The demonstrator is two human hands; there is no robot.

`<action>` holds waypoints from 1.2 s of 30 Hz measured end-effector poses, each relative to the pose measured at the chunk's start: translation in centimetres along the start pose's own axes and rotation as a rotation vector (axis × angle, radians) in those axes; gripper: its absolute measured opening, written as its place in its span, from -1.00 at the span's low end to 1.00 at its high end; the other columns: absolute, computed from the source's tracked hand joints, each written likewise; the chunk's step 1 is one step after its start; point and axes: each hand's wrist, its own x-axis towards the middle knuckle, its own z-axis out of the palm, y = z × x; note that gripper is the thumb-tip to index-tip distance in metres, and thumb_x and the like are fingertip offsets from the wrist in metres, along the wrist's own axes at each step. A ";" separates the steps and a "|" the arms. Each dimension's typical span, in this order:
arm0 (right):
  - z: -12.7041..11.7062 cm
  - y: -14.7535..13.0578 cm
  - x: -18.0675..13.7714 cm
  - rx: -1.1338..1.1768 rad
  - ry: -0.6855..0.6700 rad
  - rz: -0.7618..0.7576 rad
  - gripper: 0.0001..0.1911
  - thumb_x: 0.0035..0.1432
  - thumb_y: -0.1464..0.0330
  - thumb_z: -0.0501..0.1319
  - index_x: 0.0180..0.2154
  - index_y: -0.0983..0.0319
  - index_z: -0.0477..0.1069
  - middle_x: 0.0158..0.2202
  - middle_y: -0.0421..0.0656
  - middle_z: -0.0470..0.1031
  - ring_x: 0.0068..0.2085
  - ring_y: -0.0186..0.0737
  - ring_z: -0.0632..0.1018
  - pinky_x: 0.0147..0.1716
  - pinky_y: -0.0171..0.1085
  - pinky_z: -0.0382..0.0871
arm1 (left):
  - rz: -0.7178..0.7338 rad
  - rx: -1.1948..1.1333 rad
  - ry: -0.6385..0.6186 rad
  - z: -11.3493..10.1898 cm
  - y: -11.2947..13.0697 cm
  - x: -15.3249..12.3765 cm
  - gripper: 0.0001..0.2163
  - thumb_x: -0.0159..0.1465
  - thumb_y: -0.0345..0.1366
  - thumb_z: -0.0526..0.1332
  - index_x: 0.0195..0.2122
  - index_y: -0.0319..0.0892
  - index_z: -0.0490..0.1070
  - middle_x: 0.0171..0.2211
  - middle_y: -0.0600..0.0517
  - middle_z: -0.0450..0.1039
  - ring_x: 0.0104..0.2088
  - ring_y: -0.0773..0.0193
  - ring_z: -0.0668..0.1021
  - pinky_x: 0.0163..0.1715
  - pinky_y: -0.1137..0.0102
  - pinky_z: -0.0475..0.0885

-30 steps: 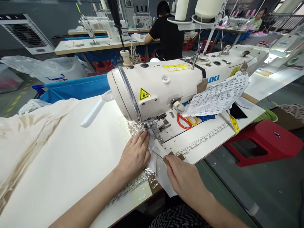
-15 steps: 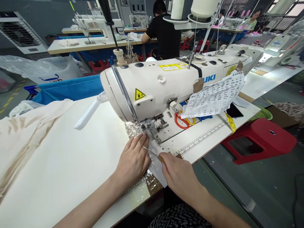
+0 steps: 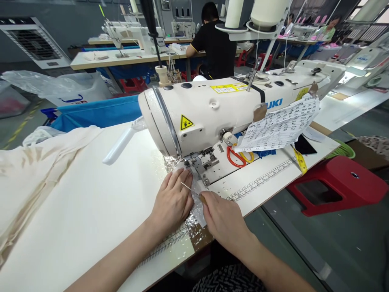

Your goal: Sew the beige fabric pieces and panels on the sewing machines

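Note:
My left hand [image 3: 174, 195] lies with outstretched fingers on a narrow strip of thin white cloth [image 3: 199, 214], its fingertips close to the presser foot of the sewing machine [image 3: 194, 109]. My right hand [image 3: 223, 217] is closed around the wooden handle of an awl [image 3: 191, 189]. The awl's thin metal shaft points left, and its tip is over my left hand's fingers. Beneath my hands, shiny clear film covers part of the table. Fingers and machine head hide the needle and the strip's far end.
Red-handled scissors [image 3: 236, 157] and a yellow pair lie under the machine arm, by a handwritten sheet [image 3: 276, 125]. A yellow tape measure [image 3: 300, 161] hangs at the table edge. Beige fabric [image 3: 39, 162] lies left. A red stool [image 3: 340, 182] stands right; a person [image 3: 220, 44] sits ahead.
The view has shifted, so the machine appears farther right. The white strip and both hands have moved slightly forward toward the presser foot. The awl is still in my right hand.

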 end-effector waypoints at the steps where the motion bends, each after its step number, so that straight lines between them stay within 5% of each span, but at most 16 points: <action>1: 0.0 -0.1 0.2 0.002 0.002 0.004 -0.79 0.34 0.53 0.12 -0.01 0.26 0.33 -0.23 -0.12 0.57 -0.32 -0.13 0.62 -0.51 -0.28 0.30 | -0.017 0.007 -0.001 0.0 -0.1 0.1 -0.60 0.42 -0.34 -0.06 0.16 -0.43 0.37 0.12 -0.28 0.39 0.20 -0.15 0.33 0.18 -0.02 0.31; 13: 0.3 -0.2 -0.2 0.224 0.033 0.029 -0.84 0.30 0.56 0.08 -0.11 0.28 0.32 -0.39 -0.16 0.54 -0.43 -0.14 0.57 -0.49 -0.28 0.21 | -0.023 0.082 -0.017 0.5 -2.4 0.4 -0.63 0.37 -0.51 -0.03 0.10 -0.37 0.44 0.12 -0.19 0.44 0.23 -0.08 0.33 0.25 -0.02 0.24; 22: 0.3 -0.1 -1.1 0.308 0.116 -0.011 -0.82 0.30 0.51 -0.02 -0.23 0.24 0.32 -0.46 -0.18 0.46 -0.48 -0.16 0.52 -0.52 -0.27 0.15 | 0.018 -0.039 -0.001 -0.3 0.7 -0.1 -0.61 0.44 -0.30 -0.04 0.12 -0.39 0.41 0.11 -0.23 0.45 0.19 -0.06 0.40 0.22 0.02 0.28; 30: -0.2 3.1 -2.3 0.500 0.166 0.080 -0.79 0.40 0.36 -0.05 -0.15 0.23 0.34 -0.47 -0.22 0.43 -0.50 -0.20 0.46 -0.48 -0.29 0.27 | 0.030 0.001 -0.036 -0.2 0.3 -0.2 -0.61 0.36 -0.40 -0.01 0.14 -0.37 0.40 0.13 -0.23 0.43 0.17 -0.04 0.42 0.23 0.02 0.26; 36: -0.4 4.2 -2.2 0.700 0.171 0.120 -0.77 0.44 0.28 -0.02 -0.13 0.21 0.36 -0.50 -0.24 0.41 -0.50 -0.21 0.45 -0.49 -0.30 0.33 | 0.014 -0.008 -0.017 -0.2 0.8 -0.2 -0.60 0.44 -0.30 -0.05 0.13 -0.40 0.40 0.11 -0.25 0.44 0.16 -0.02 0.43 0.25 0.03 0.25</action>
